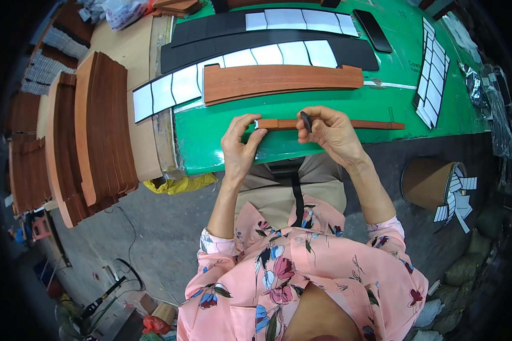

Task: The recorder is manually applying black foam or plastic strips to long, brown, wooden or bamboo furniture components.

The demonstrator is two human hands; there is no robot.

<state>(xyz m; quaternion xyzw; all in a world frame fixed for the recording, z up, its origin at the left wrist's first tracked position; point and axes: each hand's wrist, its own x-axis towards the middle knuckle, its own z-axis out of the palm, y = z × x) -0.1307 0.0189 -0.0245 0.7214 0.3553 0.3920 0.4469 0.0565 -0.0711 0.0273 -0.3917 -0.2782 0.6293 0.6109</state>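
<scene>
A narrow reddish-brown wooden slat (375, 124) lies along the near edge of the green-topped table. My left hand (239, 145) grips its left end between thumb and fingers, where a small whitish patch (256, 124) shows. Over the slat's middle, my right hand (333, 136) pinches a small flat black pad (306, 121) in its fingertips. Just beyond both hands, a stack of wider curved wooden slats (281, 84) rests on the table. Partly under that stack runs a black strip with white backing pieces (170, 91).
More black sheets (210, 28) with white pieces and a black phone (372, 30) lie farther back. Tall stacks of wooden slats (105, 131) stand at left. A white-gridded strip (431, 74) lies at right, above a brown bin (426, 182) with white scraps on the floor.
</scene>
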